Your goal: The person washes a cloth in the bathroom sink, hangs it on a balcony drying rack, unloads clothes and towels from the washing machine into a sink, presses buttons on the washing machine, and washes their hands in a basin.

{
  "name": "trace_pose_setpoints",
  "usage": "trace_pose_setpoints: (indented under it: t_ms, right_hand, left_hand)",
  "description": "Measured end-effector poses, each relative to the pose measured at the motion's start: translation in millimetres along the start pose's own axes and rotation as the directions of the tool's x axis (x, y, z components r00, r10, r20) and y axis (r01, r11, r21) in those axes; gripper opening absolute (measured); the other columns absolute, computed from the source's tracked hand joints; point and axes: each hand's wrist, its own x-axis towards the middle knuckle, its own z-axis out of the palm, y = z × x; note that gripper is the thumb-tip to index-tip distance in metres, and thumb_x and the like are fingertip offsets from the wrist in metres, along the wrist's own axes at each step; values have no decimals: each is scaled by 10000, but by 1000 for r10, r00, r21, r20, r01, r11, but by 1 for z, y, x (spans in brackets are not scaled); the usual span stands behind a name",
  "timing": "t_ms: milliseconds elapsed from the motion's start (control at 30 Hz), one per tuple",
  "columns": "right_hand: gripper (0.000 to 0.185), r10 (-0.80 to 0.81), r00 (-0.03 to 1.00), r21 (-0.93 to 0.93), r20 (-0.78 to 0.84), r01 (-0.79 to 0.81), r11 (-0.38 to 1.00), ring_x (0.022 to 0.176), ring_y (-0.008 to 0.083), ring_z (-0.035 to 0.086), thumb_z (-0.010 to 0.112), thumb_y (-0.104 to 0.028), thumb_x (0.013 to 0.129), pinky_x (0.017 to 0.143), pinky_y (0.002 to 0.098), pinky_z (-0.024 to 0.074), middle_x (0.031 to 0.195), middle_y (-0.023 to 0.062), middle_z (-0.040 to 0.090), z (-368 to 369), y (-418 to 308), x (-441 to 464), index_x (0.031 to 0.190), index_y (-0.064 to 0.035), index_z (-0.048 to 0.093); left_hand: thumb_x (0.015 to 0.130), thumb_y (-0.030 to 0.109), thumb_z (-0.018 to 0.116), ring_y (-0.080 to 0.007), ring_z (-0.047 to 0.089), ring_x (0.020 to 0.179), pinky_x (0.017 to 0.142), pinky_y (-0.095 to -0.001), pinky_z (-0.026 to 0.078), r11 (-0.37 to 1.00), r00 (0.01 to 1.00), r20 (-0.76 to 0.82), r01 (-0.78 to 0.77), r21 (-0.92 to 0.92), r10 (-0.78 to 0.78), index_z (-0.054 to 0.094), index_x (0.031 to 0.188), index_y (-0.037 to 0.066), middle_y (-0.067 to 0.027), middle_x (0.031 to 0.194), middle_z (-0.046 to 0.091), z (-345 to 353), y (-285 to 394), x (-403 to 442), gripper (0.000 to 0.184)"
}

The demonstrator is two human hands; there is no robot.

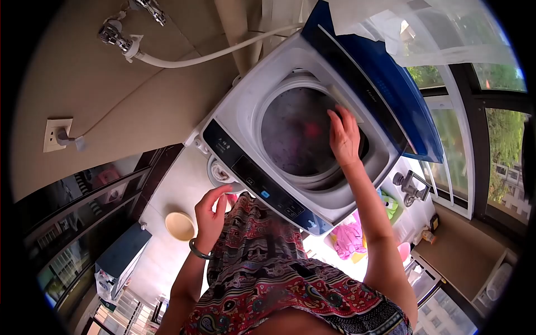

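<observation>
A top-loading washing machine (245, 103) stands in front of me with its blue lid (391, 84) raised. Inside the drum (293, 131) it looks dark and hazy, with a blurred reddish patch. My right hand (344, 134) is over the right side of the drum opening, fingers bent and slightly apart, holding nothing. Left of the control panel (257, 181), my left hand (212, 212) hangs in front of my patterned dress (251, 234), thumb and fingers apart and empty. A dark bangle (199, 249) circles the left wrist.
A white hose (218, 57) runs from a wall tap (114, 36) to the machine's back. A beige basin (180, 225) sits on the floor at left. Pink cloth (349, 239) lies below the machine's right corner. Windows (508, 151) are on the right.
</observation>
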Motion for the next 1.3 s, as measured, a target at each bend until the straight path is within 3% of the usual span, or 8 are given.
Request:
trace_pose_setpoints:
  t_ms: [167,300,700,800,900,967,1133,1300]
  right_hand:
    - [498,311,745,-175,590,-258,950,1187,374,475,525,-83,815,959,465,424,1386,191,397,246,73,-104,1307,-86,450]
    - [586,175,819,-252,547,-38,967,1288,352,395,521,-170,834,998,468,390,1484,189,265,402,141,-137,1395,-115,360]
    - [332,48,391,-21,919,-75,997,1012,317,586,549,-302,847,872,458,472,1147,125,574,378,67,-167,1138,-153,607]
    - [304,-136,298,155,945,-42,987,943,308,634,556,-335,850,840,455,492,1062,109,651,302,45,-130,1074,-163,669]
    - [277,-498,470,478,729,170,861,868,305,650,578,-353,818,765,444,517,1017,90,677,243,98,-122,1021,-202,689]
    - [290,-580,310,525,754,249,814,818,302,651,570,-376,798,719,435,522,962,99,682,188,134,-114,975,-179,688]
    - [344,176,125,-156,976,-156,975,747,316,651,587,-417,744,682,442,510,797,130,682,129,146,-107,870,-114,691]
    - [373,354,569,-286,742,-208,935,794,335,639,577,-397,765,694,450,497,865,166,672,173,125,-130,923,-74,676]
  left_hand:
    - [881,-90,475,-186,632,909,818,-270,479,992,989,-114,-85,95,96,608,1009,-30,-119,990,659,-5,-16,3,194]
    - [853,-80,490,-220,640,869,735,-287,498,984,965,-262,58,169,-12,631,947,-19,-136,931,662,-12,-52,0,180]
    - [874,-40,505,-219,648,839,759,-304,501,979,955,-277,147,145,-103,637,941,-21,-126,896,671,-8,-83,10,150]
    - [873,-57,499,-210,651,850,760,-291,503,988,963,-255,118,105,-88,637,945,-32,-131,898,671,-12,-63,12,158]
    - [909,-55,468,-194,647,879,796,-292,503,998,982,-185,38,55,-28,620,976,-25,-127,919,666,-15,-48,16,169]
    - [862,-75,507,-208,642,848,764,-286,500,1000,980,-199,6,21,-2,634,969,-42,-131,897,671,-14,-42,19,169]
    - [859,-80,523,-202,643,832,754,-278,502,998,984,-176,5,-59,-16,637,964,-36,-128,888,671,-4,-36,29,161]
    - [856,-86,521,-206,648,817,742,-279,507,1000,988,-153,-6,17,8,638,956,-34,-132,883,669,0,-43,33,163]
